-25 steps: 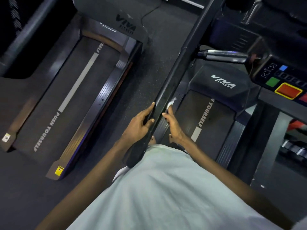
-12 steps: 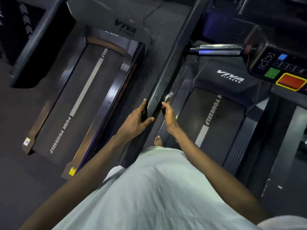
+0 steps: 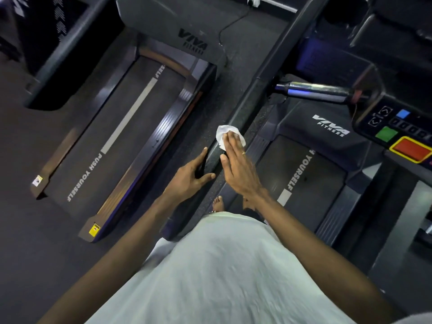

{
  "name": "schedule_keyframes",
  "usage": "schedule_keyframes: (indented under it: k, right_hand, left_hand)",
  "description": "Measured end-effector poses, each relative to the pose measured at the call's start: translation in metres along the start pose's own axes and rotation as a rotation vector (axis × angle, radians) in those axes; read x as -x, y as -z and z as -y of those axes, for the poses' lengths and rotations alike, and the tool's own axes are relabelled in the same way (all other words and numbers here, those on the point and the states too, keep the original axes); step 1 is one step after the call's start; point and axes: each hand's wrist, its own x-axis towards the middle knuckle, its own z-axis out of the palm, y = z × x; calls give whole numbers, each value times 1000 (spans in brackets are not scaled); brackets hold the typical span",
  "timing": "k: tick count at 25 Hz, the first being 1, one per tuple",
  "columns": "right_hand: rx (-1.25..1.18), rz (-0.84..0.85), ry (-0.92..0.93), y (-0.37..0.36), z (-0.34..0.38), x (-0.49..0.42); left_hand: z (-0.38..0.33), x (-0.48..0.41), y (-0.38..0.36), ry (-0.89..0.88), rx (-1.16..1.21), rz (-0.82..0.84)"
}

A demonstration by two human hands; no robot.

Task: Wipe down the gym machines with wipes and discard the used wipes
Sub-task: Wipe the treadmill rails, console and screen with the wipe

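A long black handrail (image 3: pixel 254 94) of the right-hand treadmill runs diagonally from the top right down toward me. My right hand (image 3: pixel 240 169) lies flat on top of the rail with straight fingers, pressing a crumpled white wipe (image 3: pixel 223 134) against it. The wipe shows beyond my fingertips. My left hand (image 3: pixel 189 176) grips the rail's left side just below the wipe, thumb on top, fingers wrapped under out of sight.
The right treadmill's belt (image 3: pixel 301 181) and console with green and red buttons (image 3: pixel 404 141) sit right of the rail. A chrome grip bar (image 3: pixel 315 91) juts from the console. A second treadmill (image 3: pixel 126 136) lies to the left across a strip of dark floor (image 3: pixel 236 59). My bare foot (image 3: pixel 218 204) shows below the hands.
My right hand has come from the rail's right side onto its top and flattened out, so the wipe now shows fully under the fingers. The left hand keeps its grip.
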Motion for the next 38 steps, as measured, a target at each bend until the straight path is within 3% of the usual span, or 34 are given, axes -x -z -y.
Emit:
schedule_keyframes:
  k: [5, 9, 15, 19, 22, 24, 29, 34, 38]
  right_hand:
    - [378, 60, 152, 33, -12, -50]
    - [421, 107, 131, 47, -18, -69]
    - [464, 253, 348, 51, -12, -72]
    - [600, 258, 281, 58, -1, -111]
    - [648, 509, 282, 60, 7, -133]
    - [646, 591, 307, 68, 8, -139]
    - [774, 470, 218, 71, 12, -148]
    - [789, 691, 241, 56, 28, -149]
    - [971, 681, 154, 50, 26, -169]
  left_hand:
    - [-3, -1, -4, 12, 12, -50]
    - [-2, -3, -9, 49, 62, -102]
    - [-2, 1, -9, 74, 148, -134]
    - [13, -6, -2, 56, 220, -75]
    - [20, -17, 3, 66, 287, -14]
    - [25, -25, 5, 81, 310, 37]
    - [30, -40, 7, 61, 321, 85]
    - [35, -46, 1, 98, 390, 105]
    - [35, -46, 3, 107, 415, 117]
